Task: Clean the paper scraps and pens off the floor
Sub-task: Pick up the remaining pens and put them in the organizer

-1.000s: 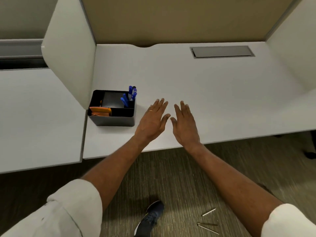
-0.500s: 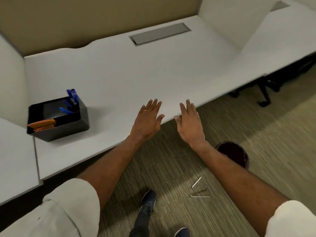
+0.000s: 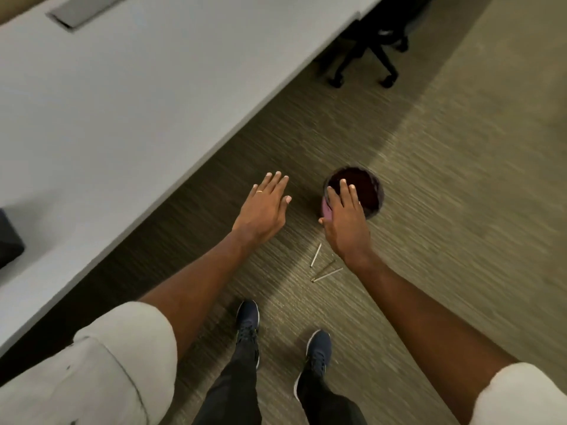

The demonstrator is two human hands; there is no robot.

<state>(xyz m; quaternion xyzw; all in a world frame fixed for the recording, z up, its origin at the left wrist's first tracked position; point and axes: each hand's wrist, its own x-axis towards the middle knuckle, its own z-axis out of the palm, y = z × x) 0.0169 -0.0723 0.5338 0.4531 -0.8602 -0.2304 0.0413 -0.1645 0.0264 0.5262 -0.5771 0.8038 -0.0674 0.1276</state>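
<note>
Pickup has not begun: the pens, three as far as can be made out, lie close together on the carpet floor, just ahead of the person's shoes and near a dark round waste bin. The left hand and right hand are both held out flat above the floor, fingers straight and together, holding nothing. No paper scraps show in this view, so every pen is judged outstanding, along with any scraps out of frame.

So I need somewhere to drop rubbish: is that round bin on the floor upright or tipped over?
Upright: the bin shows its round open mouth facing up from the carpet. Contents too dark to tell.
</note>
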